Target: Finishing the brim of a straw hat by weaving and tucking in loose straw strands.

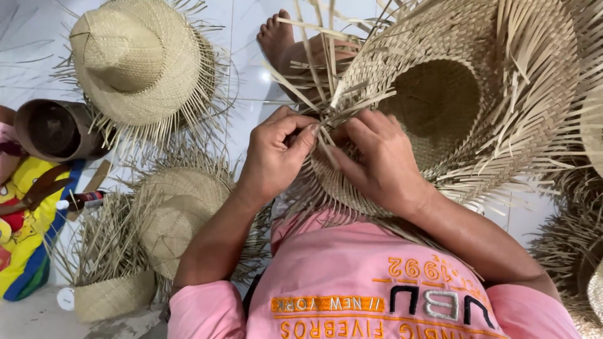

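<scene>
At the brim, both hands (326, 157) pinch straw hat (452, 107) strips.

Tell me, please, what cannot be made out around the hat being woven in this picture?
Head view:
- Left hand fingertips: tucked among the straw strips at the rim of the upturned hat.
- Right hand palm: turned away, against the brim.
- Hat's far side: cut off by the top and right edges.
- Foot: partly covered by strips.
</scene>
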